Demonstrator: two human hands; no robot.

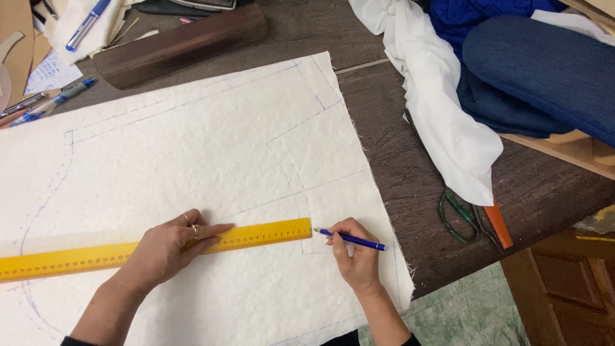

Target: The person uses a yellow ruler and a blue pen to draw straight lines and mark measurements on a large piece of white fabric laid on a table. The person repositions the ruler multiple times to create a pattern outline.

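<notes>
The left hand (168, 247) lies flat, fingers spread, pinning the yellow ruler (154, 246) to the white fabric (211, 147) so its edge cannot slip, while the right hand (354, 253), fingers pinched around a blue pen (353, 239), sets the tip at the ruler's end

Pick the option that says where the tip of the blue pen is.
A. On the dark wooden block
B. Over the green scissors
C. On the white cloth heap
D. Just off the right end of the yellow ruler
D: the blue pen in the right hand points its tip at the right end of the yellow ruler, which the left hand presses flat on the cream fabric.
</notes>
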